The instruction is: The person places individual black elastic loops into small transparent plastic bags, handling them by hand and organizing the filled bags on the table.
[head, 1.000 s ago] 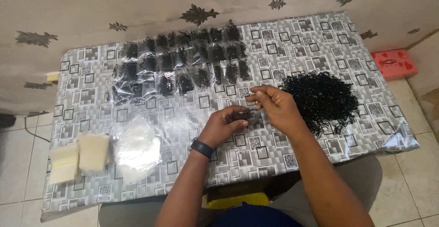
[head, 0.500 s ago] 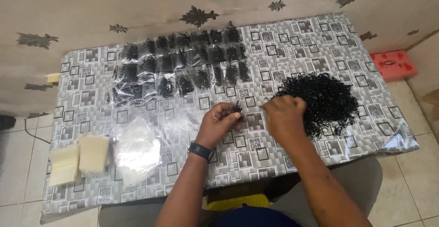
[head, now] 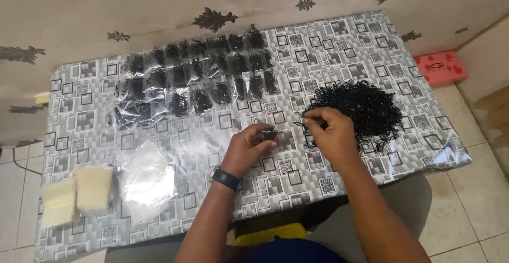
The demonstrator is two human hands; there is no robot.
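Surface (head: pixel 371 35): low table under a grey square-patterned cover, set against a wall. Far left: two pale cream pads or stacks (head: pixel 77 197), side by side; just right of them a loose heap of empty clear bags (head: pixel 146 178). Rear centre-left: filled clear packets (head: pixel 193 80), each with a small black bundle, laid in rough rows, touching or overlapping. Centre: left hand (head: pixel 249 149), wristwatch (head: pixel 225 178) on the wrist, fingers curled closed on a small bunch of black elastic bands (head: pixel 269 134) that shows at the fingertips. Just beside it: right hand (head: pixel 331 133), fingers pinched at the near edge of the loose pile of black elastic bands (head: pixel 358 109); what the pinch holds cannot be told, the bands being too thin. Far right, off the surface: red box (head: pixel 440 67) on the tiled floor. Handling note, as a judgement: bands tangle, so draw singly from the pile's edge and keep the collected bunch firmly closed in the left fingers. Obstructions: none between the hands; the empty bags lie well apart to the left, a reach across the left arm.
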